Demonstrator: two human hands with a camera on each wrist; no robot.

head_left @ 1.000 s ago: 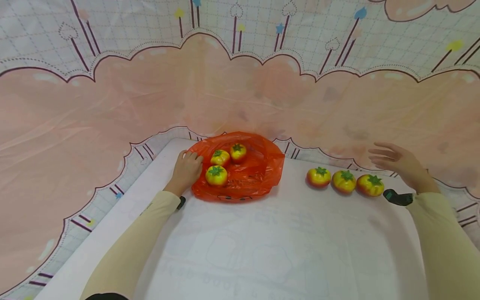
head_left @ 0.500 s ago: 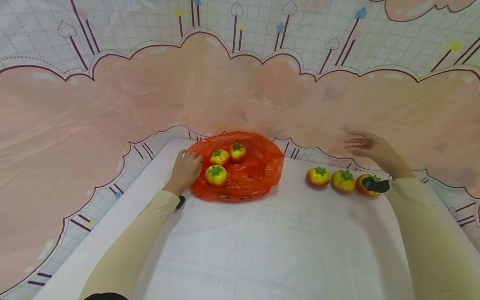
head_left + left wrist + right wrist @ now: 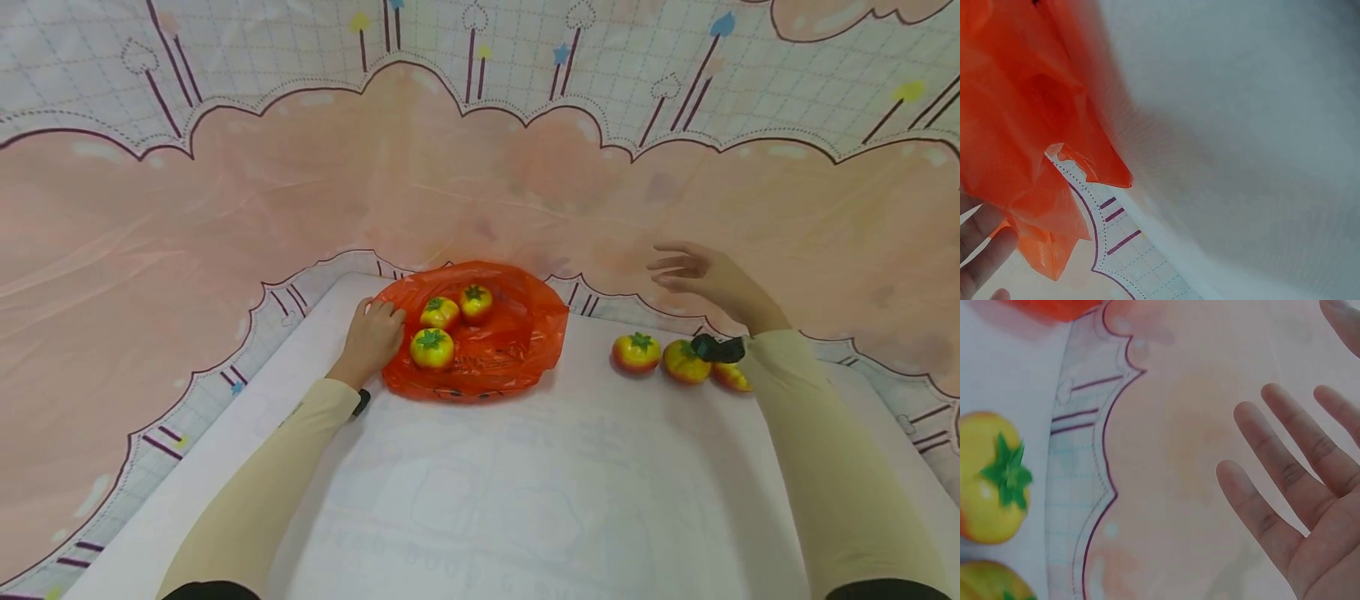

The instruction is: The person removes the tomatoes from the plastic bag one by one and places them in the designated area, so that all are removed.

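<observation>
My left hand (image 3: 369,340) grips the left edge of a thin red plastic bag (image 3: 510,367), which lies spread on the table. In the left wrist view, orange-red folds of the bag (image 3: 1016,125) partly cover its fingers. On the bag are three yellow-and-red tomatoes with green leafy tops: a front one (image 3: 432,349), a middle one (image 3: 439,313) and a back one (image 3: 476,305). My right hand (image 3: 712,279) is raised, fingers spread and holding nothing, above and behind three more tomatoes in a row: left (image 3: 636,355), middle (image 3: 684,364) and right (image 3: 731,377). My right sleeve and wrist camera partly hide the right-hand two.
A white sheet covers the table (image 3: 480,483). Behind it hangs a peach and white patterned cloth (image 3: 480,183), running down past the table's back and left edges. A dark wrist camera (image 3: 717,348) sits at my right cuff.
My right hand has moved left and slightly upward, still holding nothing, and its wrist now covers part of the row of tomatoes. My left hand and the bag have stayed put.
</observation>
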